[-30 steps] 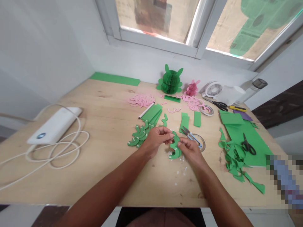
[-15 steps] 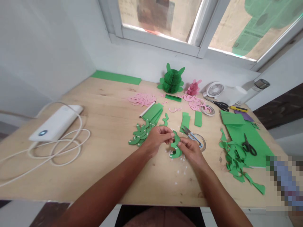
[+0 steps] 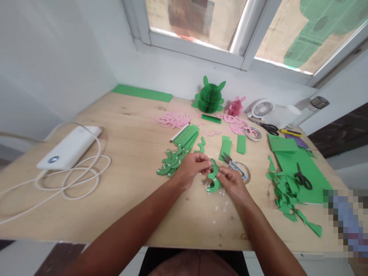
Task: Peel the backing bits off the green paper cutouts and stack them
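Between my two hands is a curved green paper cutout [image 3: 213,185] with small white tabs on its ends. My left hand [image 3: 193,168] pinches its upper end. On the right side, my right hand [image 3: 232,181] grips its middle between thumb and fingers. A pile of similar green cutouts [image 3: 169,163], also with white tabs, lies left of my left hand. One more wavy green piece [image 3: 201,144] rests just beyond. Blue-handled thread snips [image 3: 237,167] lie by my right hand, partly over a tape roll [image 3: 247,174]. White scraps [image 3: 224,207] dot the wood below.
Green paper scraps [image 3: 286,195] and black scissors [image 3: 302,177] lie on green sheets at right. Pink cutouts [image 3: 174,120], a green honeycomb paper figure [image 3: 211,97] and a small pink one [image 3: 235,106] are at the back. A white power bank [image 3: 69,147] with looped cable sits left.
Both hands keep their hold on the green cutout with hardly any movement. The whole view has shifted very slightly.
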Motion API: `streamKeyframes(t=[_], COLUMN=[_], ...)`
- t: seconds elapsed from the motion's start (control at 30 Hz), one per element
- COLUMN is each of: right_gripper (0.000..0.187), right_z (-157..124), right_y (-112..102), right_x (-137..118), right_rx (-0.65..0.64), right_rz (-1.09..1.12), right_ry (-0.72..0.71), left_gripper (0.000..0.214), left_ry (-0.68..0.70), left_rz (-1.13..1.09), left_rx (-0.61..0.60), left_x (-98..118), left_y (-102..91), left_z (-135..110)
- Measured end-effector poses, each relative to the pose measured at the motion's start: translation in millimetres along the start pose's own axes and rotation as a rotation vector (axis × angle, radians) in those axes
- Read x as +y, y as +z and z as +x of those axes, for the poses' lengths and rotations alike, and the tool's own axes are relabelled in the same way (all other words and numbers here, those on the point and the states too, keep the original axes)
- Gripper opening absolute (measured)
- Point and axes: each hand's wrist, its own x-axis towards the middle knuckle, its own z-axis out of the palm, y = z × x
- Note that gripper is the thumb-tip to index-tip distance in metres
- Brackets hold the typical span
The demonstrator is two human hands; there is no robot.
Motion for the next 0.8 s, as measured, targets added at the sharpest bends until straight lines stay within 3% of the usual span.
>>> streamKeyframes(t=[0.8], right_gripper=[0.034], right_z=[-1.0], right_y=[-1.5], right_x=[0.8], right_rx=[0.000], right_rz=[-0.020], right_ry=[0.005], left_gripper=[0.021], left_ry=[-0.012], left_rz=[-0.018], left_rx=[0.001], left_x=[1.4], left_y=[1.0], left_z=[-1.3])
